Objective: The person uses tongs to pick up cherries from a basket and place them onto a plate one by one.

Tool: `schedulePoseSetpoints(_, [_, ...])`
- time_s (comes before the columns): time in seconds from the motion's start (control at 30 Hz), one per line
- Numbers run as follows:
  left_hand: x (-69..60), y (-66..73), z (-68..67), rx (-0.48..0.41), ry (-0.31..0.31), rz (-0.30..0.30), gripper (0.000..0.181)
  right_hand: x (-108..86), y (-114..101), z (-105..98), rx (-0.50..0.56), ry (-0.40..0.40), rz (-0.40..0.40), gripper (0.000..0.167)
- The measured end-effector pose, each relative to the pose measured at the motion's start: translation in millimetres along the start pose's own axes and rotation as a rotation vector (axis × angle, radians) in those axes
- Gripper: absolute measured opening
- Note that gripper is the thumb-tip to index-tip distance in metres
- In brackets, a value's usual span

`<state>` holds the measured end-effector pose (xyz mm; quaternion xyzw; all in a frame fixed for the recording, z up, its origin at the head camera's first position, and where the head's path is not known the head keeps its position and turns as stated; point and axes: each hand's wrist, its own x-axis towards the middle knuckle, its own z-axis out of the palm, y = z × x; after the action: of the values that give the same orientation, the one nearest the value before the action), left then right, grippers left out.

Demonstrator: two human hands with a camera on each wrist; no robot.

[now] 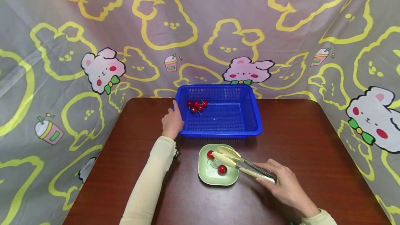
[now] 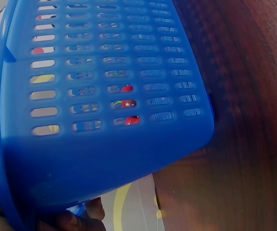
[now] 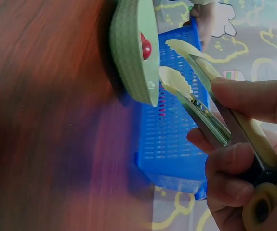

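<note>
My right hand [image 1: 285, 185] grips a pair of tongs [image 1: 254, 171] with cream tips; in the right wrist view the tongs [image 3: 208, 120] stand with their tips apart, the fingers and thumb of my hand [image 3: 244, 159] round the handles. The tips are over the green plate [image 1: 215, 181], where one cherry [image 1: 222, 169] and another cherry [image 1: 210, 154] lie. My left hand [image 1: 173, 121] holds the left rim of the blue basket [image 1: 218, 133]; the left wrist view shows fingers [image 2: 83, 221] at the basket's edge [image 2: 1, 159]. Several cherries [image 1: 197, 106] lie in the basket's left back part.
The brown table [image 1: 131, 138] carries the basket at its back edge, with the plate in front of it. A patterned cloth [image 1: 193, 16] hangs behind the table and along both sides. My left sleeve [image 1: 147, 183] passes to the left of the plate.
</note>
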<state>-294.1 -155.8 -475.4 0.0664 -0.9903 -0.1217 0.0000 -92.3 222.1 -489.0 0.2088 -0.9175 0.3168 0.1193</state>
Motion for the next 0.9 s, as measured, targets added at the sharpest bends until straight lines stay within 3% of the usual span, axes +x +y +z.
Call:
schedulePoseSetpoints(0.47, [-0.8, -0.6, -0.8, -0.005, -0.006, -0.012, 0.097, 16.8, -8, -25, 0.217, -0.006, -0.021, 0.051])
schedulePoseSetpoints(0.9, [0.0, 0.7, -0.3, -0.015, 0.010, -0.004, 0.096, 59.6, -4, -31, 0.076, 0.077, 0.072, 0.049])
